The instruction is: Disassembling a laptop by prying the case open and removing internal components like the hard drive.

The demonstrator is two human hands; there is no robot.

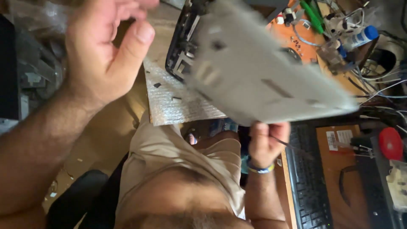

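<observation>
A flat grey metal panel with punched slots (263, 80), blurred, is tilted in the air above the person's lap, its lower edge pinched by the right hand (266, 142). That hand rises from below, thumb and fingers closed on the edge, a striped band at the wrist. Above the grip, behind the panel's upper left corner, shows a black plastic frame (180, 42) (whether the two are joined cannot be told). Left of the grip lies a silver bubble-wrap sheet (176, 99). Further left the left hand (104, 51) hangs empty, fingers loosely curled, thumb out. Right of the grip sits a black keyboard (309, 182).
</observation>
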